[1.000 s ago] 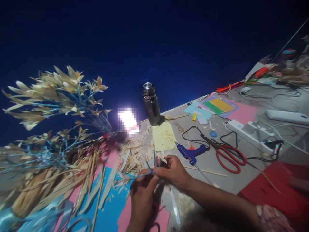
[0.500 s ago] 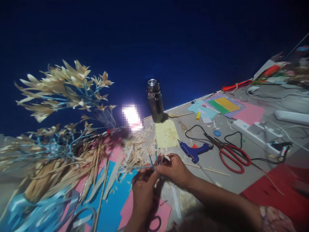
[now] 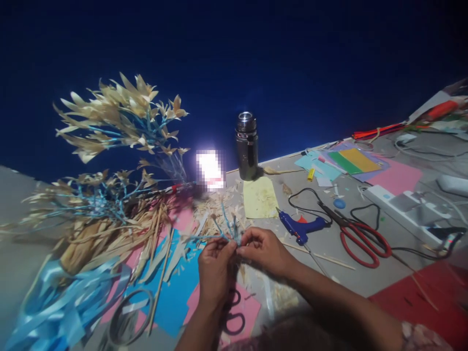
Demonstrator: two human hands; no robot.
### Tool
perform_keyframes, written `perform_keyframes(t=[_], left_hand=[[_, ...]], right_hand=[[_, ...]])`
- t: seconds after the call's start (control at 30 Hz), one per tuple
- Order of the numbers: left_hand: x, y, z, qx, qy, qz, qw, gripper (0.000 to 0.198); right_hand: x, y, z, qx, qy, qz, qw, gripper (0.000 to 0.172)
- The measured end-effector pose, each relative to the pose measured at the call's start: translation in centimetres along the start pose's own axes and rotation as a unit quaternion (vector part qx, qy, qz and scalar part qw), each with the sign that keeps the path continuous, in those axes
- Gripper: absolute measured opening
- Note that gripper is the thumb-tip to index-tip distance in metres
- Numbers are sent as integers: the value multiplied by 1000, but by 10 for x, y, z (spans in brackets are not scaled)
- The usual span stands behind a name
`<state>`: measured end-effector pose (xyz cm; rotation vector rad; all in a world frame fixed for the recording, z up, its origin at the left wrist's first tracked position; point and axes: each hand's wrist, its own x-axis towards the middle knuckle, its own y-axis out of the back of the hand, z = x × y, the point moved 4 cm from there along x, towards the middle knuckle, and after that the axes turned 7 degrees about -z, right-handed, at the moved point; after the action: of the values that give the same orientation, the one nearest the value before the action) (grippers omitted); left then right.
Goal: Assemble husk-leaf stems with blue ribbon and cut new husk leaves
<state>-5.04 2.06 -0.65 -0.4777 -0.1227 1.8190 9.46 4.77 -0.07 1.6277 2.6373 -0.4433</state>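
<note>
Blue stems (image 3: 227, 220) tipped leftward, left hand (image 3: 215, 265) and right hand (image 3: 268, 249) pinching them; the desk's (image 3: 360, 280) far-edge spray (image 3: 120, 103) looked finished, these unfinished.

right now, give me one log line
left hand: holds blue stems | right hand: at their base | nearby: blue glue gun, red-handled scissors

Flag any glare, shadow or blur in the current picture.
Head view: a pixelated white patch glares left of the tall dark metal flask, whose shadow falls rightward; head view: darkness fills the top; head view: the thin blue stems at the left hand and right hand look soft; head view: the red object near the right edge is blurred.
</note>
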Motion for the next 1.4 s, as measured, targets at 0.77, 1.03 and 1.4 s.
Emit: perform_keyframes(t=[0.77,1.03,1.4], left_hand=[[1,-2,-2,-113,16,-9,993,33],[-4,-9,-5,-100,51,-37,993,25],[-8,-4,-8,-53,32,-87,994,22]], right_hand=[[-1,5,-7,34,99,40,994,26],[-6,-5,-15,-128,132,29,983,10],[0,1,4,10,39,28,999,26]])
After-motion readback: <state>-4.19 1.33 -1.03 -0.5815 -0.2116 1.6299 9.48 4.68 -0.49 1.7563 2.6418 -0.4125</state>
